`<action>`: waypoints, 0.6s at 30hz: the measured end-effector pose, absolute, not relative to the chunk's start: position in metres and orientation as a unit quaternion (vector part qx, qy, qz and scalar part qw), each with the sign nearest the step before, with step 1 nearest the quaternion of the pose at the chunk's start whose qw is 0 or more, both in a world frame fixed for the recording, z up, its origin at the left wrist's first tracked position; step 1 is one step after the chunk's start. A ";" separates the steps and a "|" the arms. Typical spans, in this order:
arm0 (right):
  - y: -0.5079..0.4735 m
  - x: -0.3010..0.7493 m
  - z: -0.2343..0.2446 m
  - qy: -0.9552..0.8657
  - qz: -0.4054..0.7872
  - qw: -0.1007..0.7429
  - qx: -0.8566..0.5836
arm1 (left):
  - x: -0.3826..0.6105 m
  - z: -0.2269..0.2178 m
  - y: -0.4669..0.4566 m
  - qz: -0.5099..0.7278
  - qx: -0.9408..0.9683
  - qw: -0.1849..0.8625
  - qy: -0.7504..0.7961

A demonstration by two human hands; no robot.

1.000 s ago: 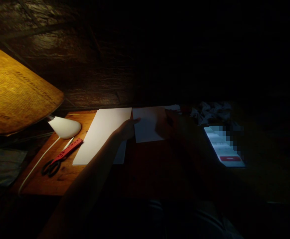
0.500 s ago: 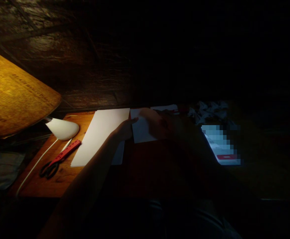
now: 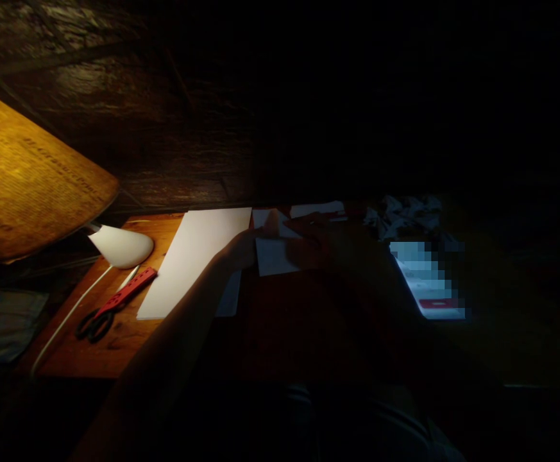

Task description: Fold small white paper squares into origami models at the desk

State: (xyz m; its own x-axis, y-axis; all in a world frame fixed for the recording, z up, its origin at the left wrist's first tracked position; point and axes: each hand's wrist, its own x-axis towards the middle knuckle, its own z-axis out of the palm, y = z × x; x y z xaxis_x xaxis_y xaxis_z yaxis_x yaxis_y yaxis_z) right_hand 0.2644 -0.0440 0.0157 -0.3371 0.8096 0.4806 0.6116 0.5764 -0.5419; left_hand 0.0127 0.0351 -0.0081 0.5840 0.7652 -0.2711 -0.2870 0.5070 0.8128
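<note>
A small white sheet of paper (image 3: 276, 262) lies on the dark part of the wooden table, with a fold line or raised flap near its upper right. My left hand (image 3: 239, 249) grips its left edge, thumb toward the sheet. My right hand (image 3: 308, 249) is over the right side of the sheet, deep in shadow. One finger reaches onto the paper's upper part; the other fingers are too dark and blurred to make out. Beside my left forearm lies a stack of larger white paper (image 3: 193, 256).
Scissors with black handles (image 3: 97, 324) in a red cover (image 3: 128, 292) lie left, near a white lamp base (image 3: 123, 247) and cord. A yellow lampshade (image 3: 34, 179) overhangs there. Paper strips (image 3: 317, 209), crumpled paper (image 3: 402, 215) and a lit phone (image 3: 421, 282) are right.
My right hand has shifted slightly right and down off the sheet's upper middle, and more of the paper shows there. My left hand stays at the left edge.
</note>
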 end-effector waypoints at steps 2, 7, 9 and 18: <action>-0.047 0.261 0.016 -0.810 0.140 0.366 -0.436 | 0.013 -0.008 0.034 0.323 0.364 0.804 0.343; -0.047 0.255 0.009 -0.817 0.155 0.365 -0.418 | 0.014 -0.003 0.028 0.325 0.393 0.780 0.363; -0.045 0.255 0.008 -0.817 0.161 0.367 -0.416 | 0.015 0.000 0.025 0.327 0.411 0.771 0.361; -0.047 0.254 0.013 -0.820 0.167 0.339 -0.431 | 0.015 0.005 0.020 0.328 0.489 0.736 0.335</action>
State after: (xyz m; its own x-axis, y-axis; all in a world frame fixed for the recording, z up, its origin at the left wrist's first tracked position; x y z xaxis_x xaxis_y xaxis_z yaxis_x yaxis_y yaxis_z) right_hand 0.2535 -0.0466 0.0129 -0.3994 0.8190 0.4120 0.5928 0.5735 -0.5654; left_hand 0.0152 0.0196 0.0052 0.5610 0.8098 -0.1721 -0.1554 0.3072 0.9389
